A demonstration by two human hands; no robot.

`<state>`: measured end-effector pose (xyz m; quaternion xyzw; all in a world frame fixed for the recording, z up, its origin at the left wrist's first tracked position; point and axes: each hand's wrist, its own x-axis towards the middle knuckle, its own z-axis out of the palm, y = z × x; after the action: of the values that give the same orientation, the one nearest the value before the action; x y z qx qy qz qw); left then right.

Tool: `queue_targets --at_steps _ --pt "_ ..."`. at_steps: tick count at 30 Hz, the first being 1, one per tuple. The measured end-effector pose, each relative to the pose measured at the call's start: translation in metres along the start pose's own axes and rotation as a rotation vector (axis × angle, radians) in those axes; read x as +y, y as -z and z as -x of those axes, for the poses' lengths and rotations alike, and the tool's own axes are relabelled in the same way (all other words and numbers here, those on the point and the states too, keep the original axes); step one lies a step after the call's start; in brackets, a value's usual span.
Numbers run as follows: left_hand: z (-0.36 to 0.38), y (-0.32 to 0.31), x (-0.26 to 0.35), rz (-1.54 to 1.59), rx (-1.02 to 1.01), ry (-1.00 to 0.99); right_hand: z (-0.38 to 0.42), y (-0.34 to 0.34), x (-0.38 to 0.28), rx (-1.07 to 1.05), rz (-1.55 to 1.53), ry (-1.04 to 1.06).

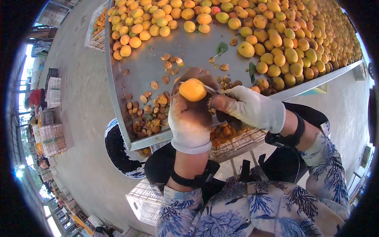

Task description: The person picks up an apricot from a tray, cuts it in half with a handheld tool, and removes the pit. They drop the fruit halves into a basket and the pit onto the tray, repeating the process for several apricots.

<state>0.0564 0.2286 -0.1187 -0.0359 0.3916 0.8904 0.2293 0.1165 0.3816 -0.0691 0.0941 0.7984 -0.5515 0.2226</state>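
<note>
A whole orange-yellow apricot (192, 90) is held in my left hand (191, 114), which wears a white glove stained dark at the palm and fingers. Close on its right, my right hand (252, 106), gloved the same way, is closed around a small tool (212, 90) whose thin end reaches toward the fruit; its handle is hidden by the fingers. Both hands are over the front edge of a metal table (158, 138). Pits and fruit scraps (152, 114) lie on the table to the left of my hands.
Many apricots (290, 55) cover the table's back and right side. Below the front edge stands a crate (237, 148) of split fruit. A round dark container (120, 152) and a white crate (144, 201) are at the lower left. More crates (53, 138) stand far left.
</note>
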Motion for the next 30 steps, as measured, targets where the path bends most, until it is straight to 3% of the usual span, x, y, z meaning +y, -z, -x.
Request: queue_targets --at_steps 2,4,5,7,9,11,13,15,16,19,21,23,25,27,29,30 --pt "-0.003 -0.001 0.000 0.050 -0.020 0.035 -0.004 -0.010 -0.001 0.022 0.061 0.051" --pt "-0.006 -0.005 -0.002 0.125 -0.013 -0.056 -0.013 -0.032 0.009 0.158 -0.119 0.274" --pt "-0.004 -0.008 0.000 0.127 -0.012 -0.061 -0.017 -0.036 0.009 0.155 -0.116 0.276" --pt "-0.002 -0.018 0.005 0.114 0.084 0.022 -0.022 -0.040 0.007 0.332 -0.060 0.361" --pt "-0.005 -0.023 0.005 0.036 0.099 -0.027 -0.021 -0.032 0.002 0.314 0.005 0.258" --pt "-0.003 -0.030 0.014 0.137 0.110 0.077 -0.021 -0.027 0.000 0.239 0.021 0.168" --pt "-0.003 -0.030 0.019 0.136 0.066 0.075 -0.026 -0.030 0.007 0.279 0.067 0.202" --pt "-0.001 -0.030 0.019 -0.070 0.067 0.073 -0.026 -0.038 0.013 0.401 0.090 0.437" --pt "0.000 -0.030 0.018 -0.072 0.063 0.079 -0.027 -0.040 0.014 0.406 0.089 0.432" --pt "-0.001 -0.026 0.015 -0.059 0.072 0.088 -0.029 -0.036 0.007 0.345 0.149 0.342" --pt "-0.001 -0.021 0.014 -0.106 -0.016 0.000 -0.023 -0.028 0.001 -0.063 -0.314 0.280" --pt "0.004 -0.027 0.015 -0.096 -0.012 -0.010 -0.023 -0.030 0.008 0.009 -0.365 0.380" --pt "0.005 -0.029 0.017 -0.084 -0.005 -0.021 -0.010 -0.017 -0.005 -0.266 -0.668 -0.082" --pt "0.002 -0.025 0.021 0.104 -0.098 0.142 -0.012 -0.019 -0.001 -0.204 -0.748 -0.062" --pt "0.000 -0.018 0.020 0.233 -0.158 0.146 -0.013 -0.012 0.003 -0.429 -0.995 -0.179" --pt "-0.002 -0.015 0.019 0.362 -0.220 0.146 -0.012 -0.010 0.002 -0.257 -0.798 -0.154"
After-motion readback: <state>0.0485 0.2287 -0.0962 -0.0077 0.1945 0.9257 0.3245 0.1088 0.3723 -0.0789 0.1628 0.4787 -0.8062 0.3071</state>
